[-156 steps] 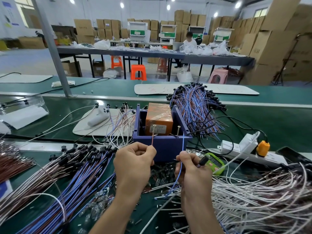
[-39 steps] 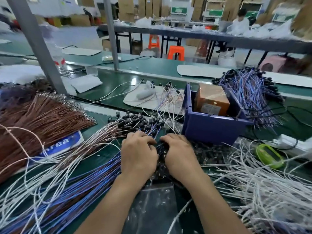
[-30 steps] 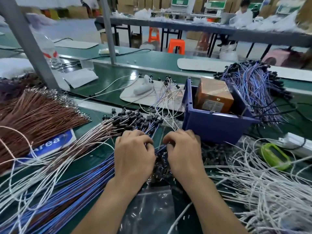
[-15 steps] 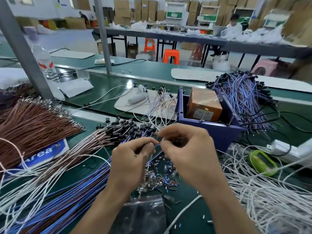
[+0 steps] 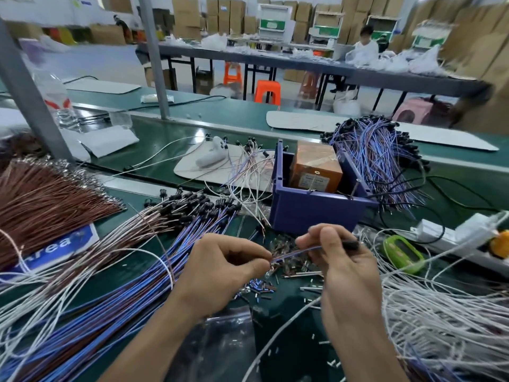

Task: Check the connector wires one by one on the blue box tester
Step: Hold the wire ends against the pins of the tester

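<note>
Head view: the left hand (image 5: 220, 268) and right hand (image 5: 344, 266) are holding one wire (image 5: 294, 252) in front of the blue box (image 5: 311, 213).
The left hand is pinching one end between thumb and forefinger; the right hand is gripping the other end, where a black plug (image 5: 351, 245) is sticking out. The wire is hanging above the desk (image 5: 289, 304), near the blue box, which is holding an orange block (image 5: 316, 166).

Left hand (image 5: 220, 271), right hand (image 5: 344, 268), pinching one wire (image 5: 296, 252)
</note>
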`<control>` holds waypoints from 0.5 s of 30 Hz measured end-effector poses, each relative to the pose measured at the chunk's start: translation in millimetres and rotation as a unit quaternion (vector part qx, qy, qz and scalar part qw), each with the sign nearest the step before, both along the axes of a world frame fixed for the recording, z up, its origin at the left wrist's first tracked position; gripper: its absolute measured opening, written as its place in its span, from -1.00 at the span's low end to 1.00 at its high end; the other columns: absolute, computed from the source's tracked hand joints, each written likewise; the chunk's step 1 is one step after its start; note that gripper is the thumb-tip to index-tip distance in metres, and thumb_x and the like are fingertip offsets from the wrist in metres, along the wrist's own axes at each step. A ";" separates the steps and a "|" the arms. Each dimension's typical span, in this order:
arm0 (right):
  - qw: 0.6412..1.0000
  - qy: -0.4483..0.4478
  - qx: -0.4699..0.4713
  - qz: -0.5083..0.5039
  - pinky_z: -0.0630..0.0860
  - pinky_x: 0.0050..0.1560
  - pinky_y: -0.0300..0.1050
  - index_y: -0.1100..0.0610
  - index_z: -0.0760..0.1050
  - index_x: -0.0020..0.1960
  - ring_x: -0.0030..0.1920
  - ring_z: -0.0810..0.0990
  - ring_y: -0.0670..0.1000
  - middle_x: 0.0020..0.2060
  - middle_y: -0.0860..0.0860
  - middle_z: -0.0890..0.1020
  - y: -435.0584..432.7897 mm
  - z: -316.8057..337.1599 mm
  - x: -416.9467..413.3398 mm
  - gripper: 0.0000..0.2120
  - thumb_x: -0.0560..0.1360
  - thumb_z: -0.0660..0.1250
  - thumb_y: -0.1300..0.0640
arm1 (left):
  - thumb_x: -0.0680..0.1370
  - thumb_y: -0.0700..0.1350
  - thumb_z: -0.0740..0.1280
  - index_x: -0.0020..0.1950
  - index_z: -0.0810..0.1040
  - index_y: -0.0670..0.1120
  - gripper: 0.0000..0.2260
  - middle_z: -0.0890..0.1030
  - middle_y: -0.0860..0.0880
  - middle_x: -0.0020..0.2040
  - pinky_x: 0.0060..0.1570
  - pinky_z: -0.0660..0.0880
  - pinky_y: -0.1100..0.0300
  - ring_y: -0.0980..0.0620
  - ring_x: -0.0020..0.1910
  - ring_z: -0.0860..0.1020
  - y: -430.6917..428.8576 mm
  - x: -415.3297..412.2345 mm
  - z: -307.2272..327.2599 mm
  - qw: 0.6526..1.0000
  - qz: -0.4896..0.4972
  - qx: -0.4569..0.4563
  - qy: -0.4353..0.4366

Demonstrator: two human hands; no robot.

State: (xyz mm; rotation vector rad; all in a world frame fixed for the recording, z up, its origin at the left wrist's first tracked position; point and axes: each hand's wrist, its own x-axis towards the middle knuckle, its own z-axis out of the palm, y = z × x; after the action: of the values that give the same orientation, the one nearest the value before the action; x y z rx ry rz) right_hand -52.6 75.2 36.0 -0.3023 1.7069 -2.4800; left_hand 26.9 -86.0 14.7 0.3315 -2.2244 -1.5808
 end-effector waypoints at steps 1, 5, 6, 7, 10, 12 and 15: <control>0.999 -0.032 -0.020 -0.017 0.65 -0.07 -0.13 0.07 0.67 -0.22 -0.20 0.72 0.06 -0.29 0.11 0.71 5.1 1.2 -4.6 -0.80 0.48 0.33 0.04 | 0.44 -0.23 0.57 -0.14 0.78 0.19 -0.73 0.71 0.07 -0.35 -0.38 0.44 0.32 0.20 -0.43 0.52 -1.1 0.4 0.3 1.000 -0.013 -0.005 -0.017; 0.977 -0.153 -0.149 -0.026 0.66 -0.20 -0.04 0.18 0.56 -0.12 -0.30 0.68 0.08 -0.40 0.08 0.61 22.1 7.3 -19.6 -0.79 0.61 0.28 0.09 | 0.36 -0.14 0.42 -0.10 0.77 0.22 -0.72 0.63 0.18 -0.44 -0.46 0.30 0.36 0.21 -0.51 0.35 -4.9 1.7 -1.3 0.994 -0.049 -0.065 -0.067; 0.972 -0.161 -0.170 -0.022 0.62 -0.29 -0.08 0.17 0.55 -0.12 -0.37 0.62 0.04 -0.45 0.04 0.54 25.6 7.9 -22.5 -0.81 0.59 0.29 0.08 | 0.34 -0.09 0.42 -0.10 0.76 0.25 -0.73 0.63 0.18 -0.43 -0.45 0.31 0.35 0.21 -0.51 0.35 -5.2 1.7 -2.1 0.993 -0.043 -0.083 -0.074; 0.969 -0.163 -0.183 -0.016 0.55 -0.37 -0.13 0.15 0.55 -0.13 -0.44 0.53 0.00 -0.48 0.00 0.45 28.8 7.9 -25.4 -0.84 0.55 0.31 0.08 | 0.35 -0.06 0.43 -0.11 0.75 0.28 -0.75 0.65 0.16 -0.42 -0.45 0.33 0.32 0.20 -0.50 0.37 -5.2 1.2 -2.5 0.992 -0.033 -0.094 -0.076; 0.973 -0.155 -0.169 0.030 0.34 -0.49 -0.20 0.14 0.64 -0.15 -0.54 0.27 -0.07 -0.52 -0.04 0.29 39.1 5.1 -31.3 -0.84 0.54 0.33 0.12 | 0.39 -0.11 0.48 -0.11 0.74 0.33 -0.71 0.71 0.10 -0.31 -0.32 0.53 0.18 0.19 -0.37 0.57 -6.1 1.0 -3.4 0.993 0.011 -0.106 -0.042; 0.981 -0.134 -0.102 0.094 0.31 -0.54 -0.24 0.16 0.69 -0.10 -0.58 0.22 -0.08 -0.51 0.01 0.38 42.0 4.6 -29.9 -0.86 0.52 0.37 0.14 | 0.39 -0.18 0.52 -0.10 0.75 0.30 -0.67 0.72 0.22 -0.21 -0.06 0.55 0.23 0.15 -0.15 0.67 -7.0 1.8 -3.8 0.988 0.040 -0.147 -0.002; 0.973 -0.083 0.033 0.215 0.21 -0.57 -0.28 0.19 0.69 -0.02 -0.62 0.19 -0.11 -0.36 0.22 0.59 35.8 5.8 -21.1 -0.78 0.35 0.49 0.16 | 0.41 -0.21 0.55 -0.08 0.75 0.29 -0.65 0.70 0.34 -0.15 0.05 0.50 0.24 0.20 -0.06 0.65 -3.0 3.5 -3.3 0.976 0.031 -0.214 0.023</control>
State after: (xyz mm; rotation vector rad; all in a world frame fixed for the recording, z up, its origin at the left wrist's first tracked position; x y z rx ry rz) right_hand -73.7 111.0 41.8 -0.3966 1.4688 -2.0708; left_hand 30.4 -89.0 11.4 0.2317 -2.4150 -1.0263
